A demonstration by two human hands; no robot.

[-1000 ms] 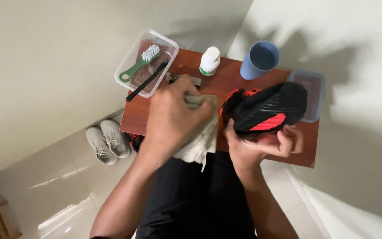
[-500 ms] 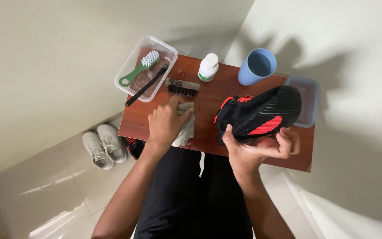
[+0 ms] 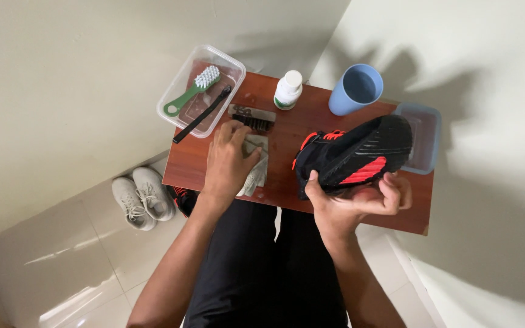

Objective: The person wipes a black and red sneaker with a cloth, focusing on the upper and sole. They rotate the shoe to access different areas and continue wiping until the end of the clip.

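My right hand [image 3: 360, 203] grips a black shoe with red accents [image 3: 353, 155] from below, holding it above the brown wooden table [image 3: 299, 130]. My left hand [image 3: 229, 161] lies palm down on a whitish cloth [image 3: 256, 170] spread on the table, fingers reaching toward a dark-bristled wooden brush [image 3: 252, 116] just beyond it.
A clear plastic tub [image 3: 226, 64] at the table's far left holds a green-handled white brush [image 3: 191, 91] and a thin black brush [image 3: 202, 115]. A small white bottle [image 3: 288, 90], a blue cup [image 3: 355, 89] and a blue-tinted container [image 3: 426, 136] stand behind. Pale sneakers [image 3: 143, 197] sit on the floor.
My left hand has come down from in front of the shoe and set the cloth flat on the table. The shoe stays held in my right hand.
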